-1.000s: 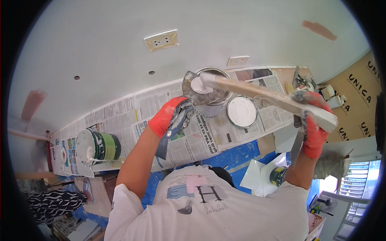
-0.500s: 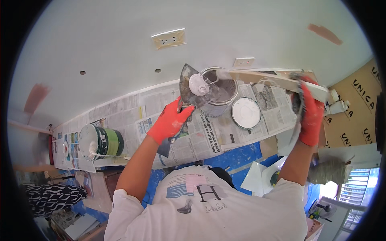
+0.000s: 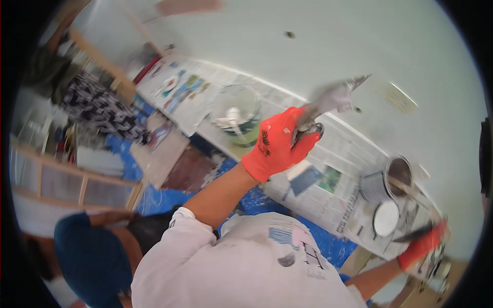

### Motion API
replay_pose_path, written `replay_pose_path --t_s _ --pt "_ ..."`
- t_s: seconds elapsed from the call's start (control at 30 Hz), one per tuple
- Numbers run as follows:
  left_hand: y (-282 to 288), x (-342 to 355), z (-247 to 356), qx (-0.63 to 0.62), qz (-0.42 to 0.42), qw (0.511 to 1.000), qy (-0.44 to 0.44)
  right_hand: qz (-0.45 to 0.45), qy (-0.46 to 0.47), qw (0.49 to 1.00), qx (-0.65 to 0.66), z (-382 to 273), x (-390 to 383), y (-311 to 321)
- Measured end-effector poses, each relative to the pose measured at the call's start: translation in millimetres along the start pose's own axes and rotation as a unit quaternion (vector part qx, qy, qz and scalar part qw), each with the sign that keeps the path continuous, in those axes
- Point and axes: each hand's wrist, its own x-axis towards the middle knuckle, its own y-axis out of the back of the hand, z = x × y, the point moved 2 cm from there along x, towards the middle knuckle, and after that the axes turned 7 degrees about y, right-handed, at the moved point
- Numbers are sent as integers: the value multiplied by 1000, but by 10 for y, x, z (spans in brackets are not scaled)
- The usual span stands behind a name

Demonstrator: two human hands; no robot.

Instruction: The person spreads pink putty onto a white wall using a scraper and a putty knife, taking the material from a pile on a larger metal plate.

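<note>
My left hand (image 3: 280,141), in an orange-red glove, is closed around a putty knife (image 3: 321,105) and holds it up near the wall. Pale pinkish putty clings to its blade, which is blurred by motion. Far to the right, my right hand (image 3: 423,245), gloved alike, is closed on a second putty knife (image 3: 411,234) with a dark blade. A wooden stick (image 3: 403,186) leans out of an open metal can (image 3: 374,186), its outer end close to my right hand. Whether that hand touches the stick I cannot tell. A round white lid (image 3: 386,219) lies beside the can.
Newspaper (image 3: 331,154) covers the long counter along the wall. A green bucket (image 3: 246,134) with white material stands left. A blue-grey flat blade (image 3: 306,179) lies on the paper. One person in patterned cloth (image 3: 102,105) and another in blue (image 3: 92,259) are at the left.
The view has swung left. My left hand has moved with the loaded putty knife away from the can, to the left. My right hand remains near the stick's end.
</note>
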Motion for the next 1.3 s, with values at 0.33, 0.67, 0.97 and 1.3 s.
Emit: replay_pose_path --t_s 0.33,0.67,0.97,1.3 --pt "2099 -879 -1188 -612 140 628 460 -224 -423 436 762 -4316 485 625" --pt "3896 -2666 -2122 -476 299 613 555 -411 -40 484 771 -6764 878 1679" --pt "4737 -3305 -2365 -396 362 654 533 -384 -109 260 880 -8551 1365 1307" --pt "5209 -3550 -2552 -187 415 627 632 -50 329 720 609 -11766 2494 476"
